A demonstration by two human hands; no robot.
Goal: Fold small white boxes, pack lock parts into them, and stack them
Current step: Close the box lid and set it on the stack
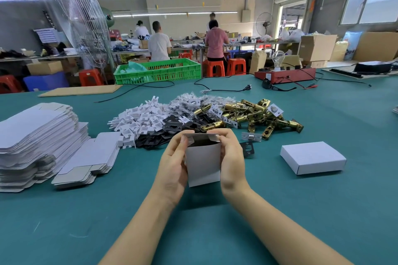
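While we look down from the head camera, our left hand (173, 165) and right hand (231, 157) both grip a small white box (203, 163), held upright just above the green bench (215, 232) with its top flap (201, 135) open under our fingertips. Beyond it lie heaps of white plastic inserts (140, 120), black plates (170, 129) and brass latches (254, 114); flat box blanks (36, 140) are stacked at left, and a closed box (313, 157) lies at right.

Upright white box (203, 163), top flap open
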